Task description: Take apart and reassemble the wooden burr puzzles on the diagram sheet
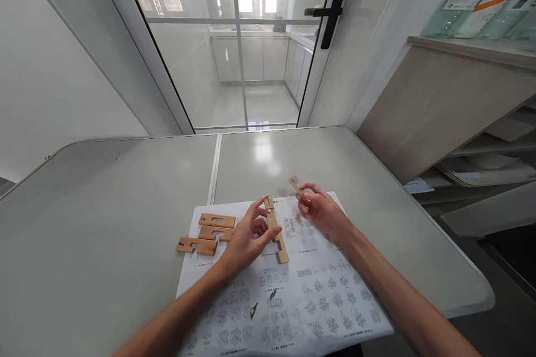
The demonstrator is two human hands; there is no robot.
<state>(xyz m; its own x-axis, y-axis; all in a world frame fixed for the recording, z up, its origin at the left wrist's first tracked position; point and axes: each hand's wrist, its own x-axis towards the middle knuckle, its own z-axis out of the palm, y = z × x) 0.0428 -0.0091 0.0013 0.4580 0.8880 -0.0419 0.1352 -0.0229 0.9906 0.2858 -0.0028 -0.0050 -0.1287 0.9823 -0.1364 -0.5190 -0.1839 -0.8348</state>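
Held up between the fingertips of my right hand point(320, 209) is a small flat wooden piece point(295, 182), slightly blurred, above the far edge of a printed sheet point(268, 284). My left hand point(251, 234) hovers at a light wooden notched strip point(283, 254), thumb and forefinger spread apart over it; its middle is partly covered. To the left lie a slotted wooden piece marked 2 point(217, 220), a notched wooden piece point(209, 232) partly hidden by my left hand, and a notched wooden piece marked with a numeral point(205, 247) that overhangs the sheet's left edge.
The sheet, covered in line diagrams, lies on a pale grey table point(104, 234) with a seam strip point(215, 170). Behind stands a glazed door point(268, 67) with a black handle point(333, 14). A shelf unit point(452, 83) with plastic bottles point(481, 5) rises at the right.
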